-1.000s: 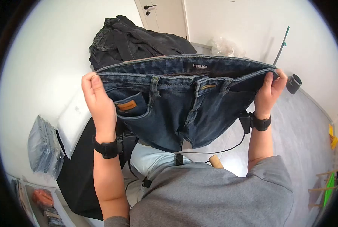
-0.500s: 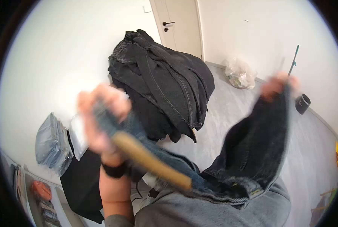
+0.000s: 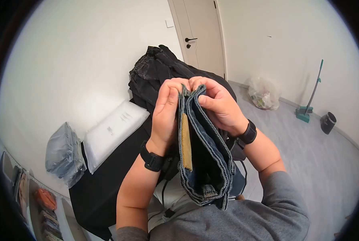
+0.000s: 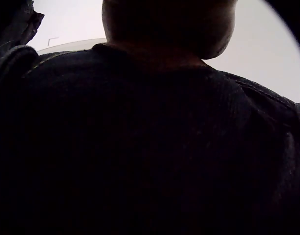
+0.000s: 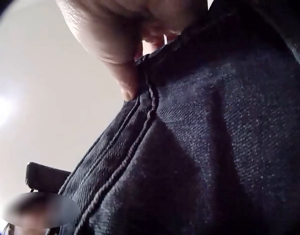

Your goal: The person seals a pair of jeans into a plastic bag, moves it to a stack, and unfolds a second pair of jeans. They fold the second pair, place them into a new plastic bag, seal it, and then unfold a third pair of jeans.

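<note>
A pair of blue jeans (image 3: 223, 160) hangs in front of the person's chest, its waistband doubled into a narrow loop that gapes toward the head camera. The left hand (image 3: 165, 110) grips the waistband at its far end. Right beside it, the right hand (image 3: 220, 105) pinches the other side, thumb on the outer face. A tan patch (image 3: 186, 146) shows along the left side of the band. Dark denim (image 4: 140, 137) fills most of the left wrist view, below the left hand. In the right wrist view, the right thumb (image 5: 125, 85) presses the stitched band.
Black jeans (image 3: 159, 62) lie heaped behind the hands. A white packet (image 3: 117, 130) and bagged grey clothing (image 3: 65, 152) lie at the left by a black cloth (image 3: 103, 193). A broom (image 3: 304, 114), a bin (image 3: 328, 122) and a plastic bag (image 3: 263, 94) stand along the right wall.
The hands held the waistband stretched wide apart. They then turned it, with motion blur, and have now come together, so the waistband is folded double between them.
</note>
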`<control>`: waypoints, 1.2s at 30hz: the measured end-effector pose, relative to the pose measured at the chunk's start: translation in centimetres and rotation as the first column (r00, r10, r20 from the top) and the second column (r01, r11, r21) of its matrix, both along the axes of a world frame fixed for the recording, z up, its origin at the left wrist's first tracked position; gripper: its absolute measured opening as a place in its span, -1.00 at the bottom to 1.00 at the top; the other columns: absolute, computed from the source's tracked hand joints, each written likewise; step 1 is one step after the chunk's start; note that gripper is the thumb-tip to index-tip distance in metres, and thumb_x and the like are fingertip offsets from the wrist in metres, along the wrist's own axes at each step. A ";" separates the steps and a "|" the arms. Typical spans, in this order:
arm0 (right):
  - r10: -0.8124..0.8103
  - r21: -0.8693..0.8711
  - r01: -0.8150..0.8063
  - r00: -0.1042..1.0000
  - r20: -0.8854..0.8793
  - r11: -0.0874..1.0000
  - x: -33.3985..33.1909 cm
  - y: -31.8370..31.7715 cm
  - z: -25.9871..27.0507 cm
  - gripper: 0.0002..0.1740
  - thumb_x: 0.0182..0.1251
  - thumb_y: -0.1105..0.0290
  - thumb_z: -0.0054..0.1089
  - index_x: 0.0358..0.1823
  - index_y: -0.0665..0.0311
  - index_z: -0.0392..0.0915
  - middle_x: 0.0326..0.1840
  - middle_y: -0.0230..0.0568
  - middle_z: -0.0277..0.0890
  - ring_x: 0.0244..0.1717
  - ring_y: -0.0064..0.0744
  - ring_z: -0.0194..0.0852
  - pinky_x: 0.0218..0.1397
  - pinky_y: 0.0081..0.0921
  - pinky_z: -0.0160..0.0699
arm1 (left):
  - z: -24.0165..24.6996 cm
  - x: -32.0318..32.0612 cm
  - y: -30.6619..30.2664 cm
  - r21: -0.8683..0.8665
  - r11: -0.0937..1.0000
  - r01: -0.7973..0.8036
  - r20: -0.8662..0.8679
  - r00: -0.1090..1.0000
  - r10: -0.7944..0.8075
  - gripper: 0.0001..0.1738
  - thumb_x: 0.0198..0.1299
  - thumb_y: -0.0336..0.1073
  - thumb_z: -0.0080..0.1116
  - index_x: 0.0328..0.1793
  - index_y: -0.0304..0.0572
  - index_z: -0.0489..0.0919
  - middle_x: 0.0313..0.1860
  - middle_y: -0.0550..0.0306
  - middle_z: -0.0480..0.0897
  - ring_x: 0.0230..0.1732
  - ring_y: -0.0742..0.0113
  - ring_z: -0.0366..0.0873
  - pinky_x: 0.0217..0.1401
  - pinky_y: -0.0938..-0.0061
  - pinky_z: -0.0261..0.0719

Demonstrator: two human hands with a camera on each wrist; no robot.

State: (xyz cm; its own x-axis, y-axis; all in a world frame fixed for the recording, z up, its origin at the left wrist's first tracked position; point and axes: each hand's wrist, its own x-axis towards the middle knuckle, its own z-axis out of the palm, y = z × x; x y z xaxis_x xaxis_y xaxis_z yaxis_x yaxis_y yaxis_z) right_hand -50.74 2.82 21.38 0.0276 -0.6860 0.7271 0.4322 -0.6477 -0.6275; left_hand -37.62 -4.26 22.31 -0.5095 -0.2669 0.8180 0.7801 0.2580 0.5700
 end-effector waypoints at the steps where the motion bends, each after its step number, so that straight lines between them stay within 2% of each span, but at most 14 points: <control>1: 0.032 0.016 -0.032 1.000 -0.001 0.999 0.0 0.3 0.0 -0.72 0.26 0.45 0.23 -0.03 0.28 0.45 -0.09 -0.47 0.46 -0.04 -0.66 0.39 0.13 -0.61 0.35 | 0.0 0.0 0.2 -0.096 0.977 -0.189 -0.015 0.982 0.188 -0.72 0.48 -0.21 -0.26 -0.20 -0.21 0.39 0.04 0.06 0.39 0.11 0.37 0.29 0.28 0.48 0.18; 5: 0.081 0.092 -0.073 0.993 -0.087 0.993 -0.9 0.9 0.5 -0.74 0.25 0.46 0.24 -0.06 0.22 0.43 -0.13 -0.52 0.42 -0.10 -0.71 0.37 0.05 -0.66 0.35 | 0.7 0.7 -0.8 -0.318 0.904 -0.285 0.085 0.941 0.327 -0.70 0.46 -0.19 -0.23 -0.23 -0.21 0.43 0.16 -0.03 0.30 0.39 0.20 0.08 0.39 0.33 0.02; 11: 0.132 0.210 -0.086 0.967 -0.216 0.974 -2.5 0.4 0.6 -0.78 0.27 0.46 0.23 -0.10 0.19 0.42 -0.23 -0.52 0.44 -0.19 -0.75 0.38 -0.09 -0.72 0.39 | 0.4 0.8 -2.4 -0.439 0.854 -0.280 0.193 0.899 0.393 -0.70 0.46 -0.18 -0.22 -0.18 -0.20 0.46 0.25 -0.06 0.27 0.42 0.14 0.05 0.41 0.30 0.01; 13: 0.043 0.178 0.004 0.964 -0.262 0.984 -2.8 0.1 0.1 -0.79 0.27 0.48 0.22 -0.11 0.21 0.43 -0.26 -0.50 0.47 -0.22 -0.73 0.42 -0.09 -0.72 0.42 | -0.1 0.7 -3.4 -0.490 0.814 -0.311 0.197 0.870 0.451 -0.70 0.46 -0.14 -0.21 -0.08 -0.19 0.47 0.30 -0.04 0.25 0.44 0.15 0.05 0.44 0.29 0.00; 14: -0.014 0.174 0.061 0.965 -0.263 0.983 -3.1 0.1 0.1 -0.80 0.26 0.50 0.23 -0.12 0.23 0.45 -0.26 -0.46 0.51 -0.23 -0.71 0.45 -0.08 -0.71 0.43 | 0.0 1.1 -4.0 -0.517 0.783 -0.347 0.214 0.833 0.510 -0.64 0.46 -0.10 -0.23 0.14 -0.16 0.43 0.36 0.00 0.22 0.43 0.17 0.09 0.47 0.27 -0.04; 16: -0.197 0.160 0.232 0.958 -0.209 0.960 -4.2 -0.3 -0.4 -0.80 0.25 0.50 0.23 -0.13 0.24 0.45 -0.25 -0.42 0.54 -0.22 -0.68 0.47 -0.07 -0.71 0.44 | 2.2 3.0 -3.5 -0.310 0.884 -0.350 0.292 0.850 0.439 -0.52 0.45 -0.04 -0.23 0.35 -0.13 0.31 0.34 0.01 0.30 0.41 0.20 0.15 0.47 0.28 -0.04; 18: -0.300 0.229 0.309 0.951 -0.075 0.923 -5.7 -0.3 -0.5 -0.80 0.25 0.52 0.23 -0.13 0.26 0.45 -0.26 -0.34 0.57 -0.21 -0.60 0.51 -0.09 -0.67 0.47 | 5.2 6.3 -2.9 -0.351 0.852 -0.389 0.426 0.744 0.515 -0.35 0.44 0.15 -0.41 0.49 -0.06 0.13 0.35 0.00 0.35 0.46 0.20 0.12 0.48 0.24 -0.04; 21: -0.526 0.239 0.509 0.850 0.012 0.827 -7.0 0.0 -0.6 -0.81 0.23 0.54 0.24 -0.16 0.27 0.45 -0.31 -0.33 0.55 -0.25 -0.60 0.52 -0.15 -0.67 0.48 | 7.8 7.7 -0.8 -0.466 0.769 -0.438 0.388 0.680 0.623 -0.39 0.43 0.10 -0.31 0.47 -0.07 0.17 0.33 -0.03 0.39 0.46 0.17 0.12 0.49 0.22 -0.06; 23: -0.553 0.233 0.538 0.833 0.002 0.810 -6.4 0.4 -0.8 -0.81 0.21 0.54 0.26 -0.18 0.26 0.45 -0.33 -0.35 0.54 -0.26 -0.61 0.51 -0.16 -0.68 0.47 | 8.0 6.9 0.6 -0.702 0.587 -0.403 0.320 0.558 0.766 -0.33 0.31 0.03 -0.01 0.47 -0.09 0.19 0.35 -0.05 0.38 0.44 0.12 0.17 0.48 0.23 0.01; 24: -0.578 0.217 0.566 0.816 -0.008 0.796 -5.9 0.5 -1.1 -0.81 0.20 0.54 0.27 -0.19 0.26 0.46 -0.35 -0.37 0.53 -0.28 -0.62 0.49 -0.17 -0.70 0.46 | 7.3 6.1 0.8 -0.698 0.595 -0.399 0.331 0.556 0.762 -0.33 0.31 0.03 -0.01 0.47 -0.09 0.19 0.35 -0.05 0.38 0.44 0.12 0.17 0.48 0.23 0.01; 27: -0.634 0.116 0.637 0.770 -0.069 0.762 -3.4 1.8 -2.0 -0.77 0.13 0.52 0.33 -0.21 0.25 0.49 -0.39 -0.45 0.47 -0.34 -0.70 0.39 -0.22 -0.75 0.37 | 4.6 2.6 0.2 -0.915 0.249 -0.318 0.042 0.538 0.842 -0.03 -0.09 -0.06 0.42 0.44 -0.18 0.21 0.35 -0.17 0.35 0.41 -0.02 0.24 0.43 0.27 0.16; 31: -0.669 0.033 0.677 0.733 -0.118 0.735 -2.3 3.1 -2.8 -0.79 0.10 0.50 0.33 -0.26 0.27 0.47 -0.38 -0.46 0.46 -0.30 -0.72 0.33 -0.18 -0.71 0.34 | 2.9 -1.2 0.6 -0.937 0.234 -0.257 0.051 0.564 0.824 -0.10 -0.14 -0.13 0.45 0.36 -0.21 0.30 0.23 -0.18 0.45 0.28 -0.04 0.39 0.32 0.28 0.31; 33: -0.617 0.106 0.624 0.781 -0.093 0.774 -1.8 4.1 -3.1 -0.78 0.10 0.48 0.33 -0.27 0.29 0.46 -0.38 -0.43 0.47 -0.28 -0.69 0.35 -0.15 -0.70 0.35 | 2.6 -2.2 1.0 -0.835 0.539 -0.109 0.407 0.537 0.739 -0.35 -0.12 -0.24 0.42 0.14 -0.27 0.46 -0.05 -0.09 0.61 -0.01 0.13 0.57 0.07 0.36 0.47; 36: -0.607 0.119 0.639 0.763 -0.223 0.760 -2.6 4.4 -4.1 -0.74 0.08 0.47 0.34 -0.22 0.29 0.47 -0.35 -0.39 0.49 -0.25 -0.65 0.38 -0.11 -0.64 0.37 | 1.2 -3.0 0.0 -0.757 0.651 -0.048 0.547 0.498 0.673 -0.56 -0.12 -0.25 0.39 -0.11 -0.30 0.57 -0.33 -0.09 0.65 -0.28 0.01 0.62 -0.17 0.33 0.53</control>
State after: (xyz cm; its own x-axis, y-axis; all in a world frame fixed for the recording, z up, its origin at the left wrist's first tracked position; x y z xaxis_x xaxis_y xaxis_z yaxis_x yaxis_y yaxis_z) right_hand -53.31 7.24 17.27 -0.3465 -0.7078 0.6155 -0.1450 -0.6079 -0.7807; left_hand -40.60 -4.29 23.55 -0.9492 -0.2293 0.2157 -0.1170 0.8930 0.4347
